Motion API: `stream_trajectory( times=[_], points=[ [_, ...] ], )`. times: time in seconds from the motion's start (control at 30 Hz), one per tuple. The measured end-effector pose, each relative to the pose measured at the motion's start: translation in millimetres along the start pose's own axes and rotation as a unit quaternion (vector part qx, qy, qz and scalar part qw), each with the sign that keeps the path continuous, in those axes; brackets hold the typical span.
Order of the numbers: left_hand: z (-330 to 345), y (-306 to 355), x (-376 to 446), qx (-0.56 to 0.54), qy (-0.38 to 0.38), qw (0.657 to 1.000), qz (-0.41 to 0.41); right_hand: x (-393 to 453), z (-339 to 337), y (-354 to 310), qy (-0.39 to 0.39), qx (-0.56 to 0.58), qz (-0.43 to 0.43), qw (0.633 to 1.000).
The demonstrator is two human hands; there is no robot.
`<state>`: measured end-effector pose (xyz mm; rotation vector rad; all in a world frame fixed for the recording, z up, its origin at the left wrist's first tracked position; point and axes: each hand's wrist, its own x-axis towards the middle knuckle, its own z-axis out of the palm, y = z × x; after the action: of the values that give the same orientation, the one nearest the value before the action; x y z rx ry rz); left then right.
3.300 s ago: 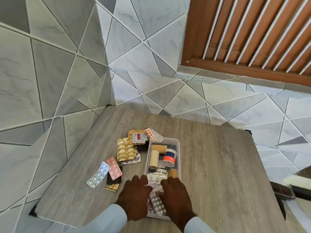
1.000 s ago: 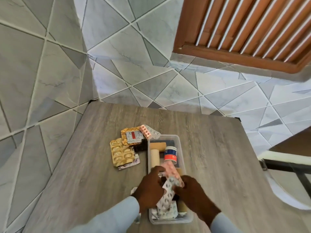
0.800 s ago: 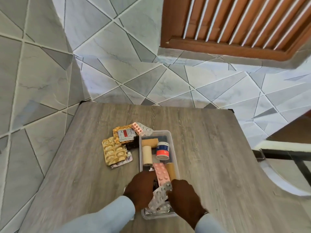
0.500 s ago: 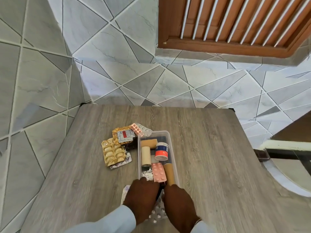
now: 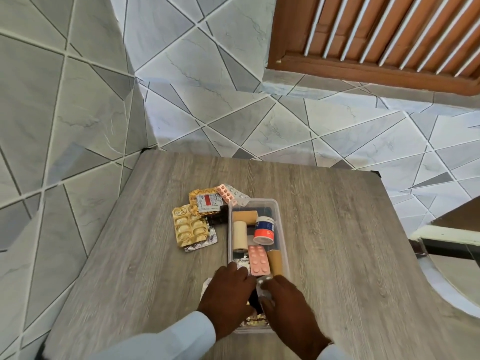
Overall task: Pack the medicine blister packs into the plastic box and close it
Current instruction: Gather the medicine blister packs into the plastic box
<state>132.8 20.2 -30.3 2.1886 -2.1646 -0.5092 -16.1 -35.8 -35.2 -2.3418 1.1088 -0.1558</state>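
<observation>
Partway through, both hands pressed packs into the plastic box: left hand flat and open, right hand likewise, gripping nothing I could tell. Gold blister packs lay outside at ten o'clock; no lid was visible.

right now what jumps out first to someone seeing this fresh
Two hands, left and right, press blister packs into the near end of a clear box in the middle of the table. Inside the box a white jar with a red band lies toward its far end, with a pink pack nearer the hands. A gold pack and other packs lie on the table left of the box.
</observation>
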Motion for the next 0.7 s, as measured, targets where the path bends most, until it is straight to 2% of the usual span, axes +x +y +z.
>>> stream_trajectory(
  times=[0.13,0.23,0.3,0.33,0.4,0.43,0.5,0.57,0.7],
  points=[
    [-10.7,-16.7,-0.7,-0.106,0.085,0.991,-0.007,-5.9,9.9,-8.6,-0.039,-0.017,-0.016,0.999],
    [-15.3,-59.4,-8.7,-0.244,0.152,0.952,-0.101,2.1,6.8,-16.8,0.009,0.002,0.001,1.000],
    [-13.3,-91.2,-15.7,-0.305,0.117,0.926,-0.189,11.9,2.0,-19.5,0.046,0.016,0.026,0.998],
    [-10.0,-102.3,-20.2,-0.308,0.062,0.926,-0.210,17.3,1.6,-21.2,0.050,0.023,0.037,0.998],
    [-2.0,-106.9,-25.5,-0.268,-0.068,0.940,-0.201,27.0,0.3,-27.3,0.054,0.036,0.036,0.997],
    [4.1,-103.6,-27.0,-0.219,-0.106,0.954,-0.174,30.7,0.3,-32.7,0.053,0.036,0.029,0.998],
    [13.8,-88.6,-27.2,-0.099,-0.129,0.979,-0.126,36.3,2.5,-46.6,0.050,0.029,-0.009,0.998],
    [23.9,-75.4,-24.8,-0.032,-0.130,0.985,-0.111,39.7,8.2,-62.8,0.014,0.020,-0.055,0.998],
    [34.0,-70.3,-21.7,-0.033,-0.123,0.981,-0.149,47.7,23.6,-79.8,-0.085,-0.027,-0.068,0.994]
  ],
)
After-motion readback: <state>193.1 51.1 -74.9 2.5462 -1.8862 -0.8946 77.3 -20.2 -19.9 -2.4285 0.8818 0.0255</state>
